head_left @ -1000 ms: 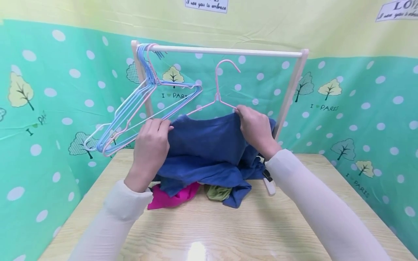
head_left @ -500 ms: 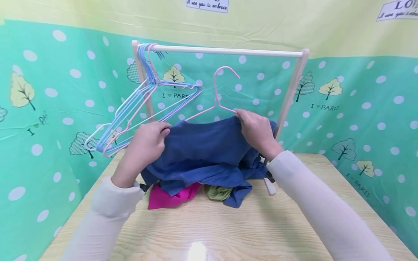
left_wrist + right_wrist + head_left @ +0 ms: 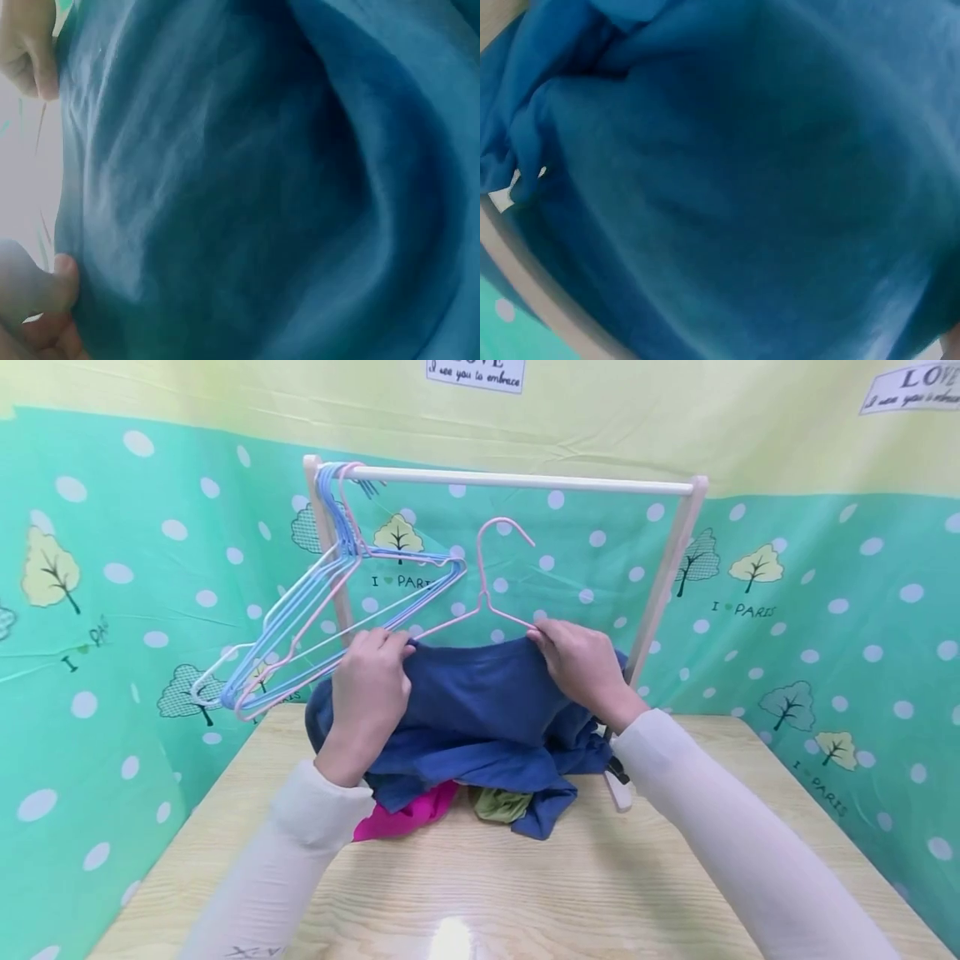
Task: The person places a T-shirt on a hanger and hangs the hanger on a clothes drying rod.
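A dark blue shirt (image 3: 480, 693) is held up by its top edge between the two hands, its lower part bunched on the table. My left hand (image 3: 371, 693) pinches the edge at the left. At the right, my right hand (image 3: 585, 664) grips the edge together with the arm of a pink wire hanger (image 3: 483, 597). The hanger's hook and upper arms stand above the neckline; cloth hides its lower part. Blue fabric (image 3: 225, 180) fills most of the left wrist view, with fingers pinching its edge. Fabric (image 3: 742, 172) likewise covers most of the right wrist view.
Behind the shirt stands a rack with a white rail (image 3: 517, 481). Several blue, white and pink hangers (image 3: 300, 618) hang at its left end. A magenta cloth (image 3: 408, 814) and an olive cloth (image 3: 501, 804) lie under the shirt on the wooden table (image 3: 525, 893).
The pink hanger has come lower and slightly left, with the right hand lowering along with it. My left hand shifted outward and down, then back right along the shirt's edge.
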`<action>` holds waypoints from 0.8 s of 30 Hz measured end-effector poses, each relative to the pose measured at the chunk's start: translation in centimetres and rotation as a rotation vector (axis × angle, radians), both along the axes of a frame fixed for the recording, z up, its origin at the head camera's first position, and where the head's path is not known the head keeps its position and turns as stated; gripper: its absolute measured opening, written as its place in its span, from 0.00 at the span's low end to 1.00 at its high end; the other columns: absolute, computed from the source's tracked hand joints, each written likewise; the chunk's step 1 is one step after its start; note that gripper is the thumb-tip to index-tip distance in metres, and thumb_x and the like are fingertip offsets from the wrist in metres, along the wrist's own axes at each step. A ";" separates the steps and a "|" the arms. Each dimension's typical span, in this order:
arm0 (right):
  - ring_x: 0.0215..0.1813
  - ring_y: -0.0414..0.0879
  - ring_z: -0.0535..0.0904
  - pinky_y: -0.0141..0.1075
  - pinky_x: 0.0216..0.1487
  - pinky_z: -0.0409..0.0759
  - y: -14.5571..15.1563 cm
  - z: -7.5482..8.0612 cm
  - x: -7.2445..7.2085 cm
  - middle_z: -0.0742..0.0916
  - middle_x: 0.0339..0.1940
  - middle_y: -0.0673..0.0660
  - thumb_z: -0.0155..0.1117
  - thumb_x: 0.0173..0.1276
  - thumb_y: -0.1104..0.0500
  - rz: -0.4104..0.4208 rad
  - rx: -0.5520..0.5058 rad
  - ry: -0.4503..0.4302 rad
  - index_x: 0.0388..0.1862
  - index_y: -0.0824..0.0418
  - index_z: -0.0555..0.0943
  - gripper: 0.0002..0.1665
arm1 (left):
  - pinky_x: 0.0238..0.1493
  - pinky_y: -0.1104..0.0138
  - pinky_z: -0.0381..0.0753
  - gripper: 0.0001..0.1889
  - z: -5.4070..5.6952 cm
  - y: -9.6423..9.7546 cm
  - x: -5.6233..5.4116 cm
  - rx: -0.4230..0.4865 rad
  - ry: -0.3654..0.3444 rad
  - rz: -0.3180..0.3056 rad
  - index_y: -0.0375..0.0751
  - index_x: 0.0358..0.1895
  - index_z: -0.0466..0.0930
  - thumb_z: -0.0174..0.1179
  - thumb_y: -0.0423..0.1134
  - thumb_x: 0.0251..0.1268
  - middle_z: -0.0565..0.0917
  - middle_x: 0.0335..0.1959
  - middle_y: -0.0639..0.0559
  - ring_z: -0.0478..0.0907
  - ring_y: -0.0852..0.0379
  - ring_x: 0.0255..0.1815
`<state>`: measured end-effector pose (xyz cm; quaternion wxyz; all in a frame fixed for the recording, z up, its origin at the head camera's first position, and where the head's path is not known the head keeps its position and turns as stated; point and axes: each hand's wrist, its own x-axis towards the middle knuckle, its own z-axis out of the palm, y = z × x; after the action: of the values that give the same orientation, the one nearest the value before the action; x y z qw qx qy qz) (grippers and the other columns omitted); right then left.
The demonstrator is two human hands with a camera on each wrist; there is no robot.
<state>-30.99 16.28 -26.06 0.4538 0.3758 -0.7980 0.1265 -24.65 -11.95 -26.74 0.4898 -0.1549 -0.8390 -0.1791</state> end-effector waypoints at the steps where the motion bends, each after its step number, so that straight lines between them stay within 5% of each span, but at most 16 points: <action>1: 0.24 0.51 0.80 0.44 0.26 0.79 0.2 -0.1 0.0 0.84 0.26 0.58 0.65 0.75 0.61 0.015 0.006 -0.007 0.45 0.67 0.82 0.08 | 0.38 0.48 0.85 0.06 0.0 -0.1 0.0 0.018 0.009 0.008 0.29 0.42 0.87 0.61 0.29 0.71 0.85 0.36 0.37 0.80 0.38 0.37; 7: 0.40 0.58 0.88 0.50 0.42 0.86 1.6 -0.7 -0.4 0.89 0.41 0.64 0.70 0.71 0.63 0.057 0.068 -0.013 0.57 0.70 0.81 0.19 | 0.31 0.47 0.83 0.07 -0.3 -0.5 -0.2 0.088 0.062 0.036 0.33 0.40 0.88 0.60 0.26 0.69 0.85 0.34 0.39 0.80 0.39 0.35; 17: 0.44 0.58 0.85 0.48 0.46 0.85 4.7 -1.0 -0.5 0.87 0.42 0.64 0.61 0.71 0.74 -0.018 0.336 -0.056 0.62 0.72 0.77 0.20 | 0.34 0.48 0.83 0.07 -0.6 -1.2 0.1 0.116 0.078 -0.001 0.34 0.40 0.89 0.61 0.29 0.72 0.86 0.35 0.40 0.81 0.40 0.36; 24: 0.47 0.57 0.86 0.49 0.49 0.84 5.1 -0.8 -0.7 0.88 0.45 0.63 0.62 0.75 0.67 -0.001 0.289 -0.121 0.58 0.69 0.79 0.15 | 0.29 0.50 0.83 0.06 -1.3 -0.5 0.2 0.110 0.046 -0.005 0.34 0.39 0.89 0.62 0.28 0.70 0.86 0.33 0.41 0.81 0.41 0.33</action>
<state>-31.72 21.41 -26.81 0.3463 0.4285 -0.8339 0.0327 -24.45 -12.48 -28.04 0.5165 -0.1339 -0.8160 -0.2223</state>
